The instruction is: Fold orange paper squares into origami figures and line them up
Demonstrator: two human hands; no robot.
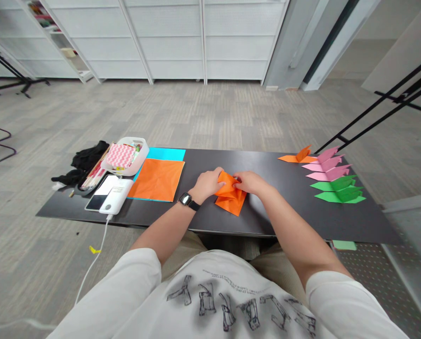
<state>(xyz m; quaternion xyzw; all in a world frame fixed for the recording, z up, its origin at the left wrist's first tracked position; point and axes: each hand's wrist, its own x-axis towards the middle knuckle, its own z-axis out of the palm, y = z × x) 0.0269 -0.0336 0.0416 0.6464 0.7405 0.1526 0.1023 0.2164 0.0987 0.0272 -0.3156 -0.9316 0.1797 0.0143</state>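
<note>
In front of me on the dark table lies a partly folded sheet of orange origami paper [232, 203]. My left hand [209, 182], with a black watch at the wrist, grips its upper left edge between thumb and fingers. From the other side my right hand [248, 181] pinches the upper right edge. The upper flap is lifted between my hands, and the lower part fans out flat toward me. My fingertips partly hide the folds.
Left of my hands sit a stack of orange sheets [158, 181] over blue paper [168, 153], a white basket [140, 159], a power bank [117, 197], a phone [99, 195] and black cloth [89, 157]. Folded orange [297, 157], pink [328, 173] and green paper birds [340, 196] line the right end.
</note>
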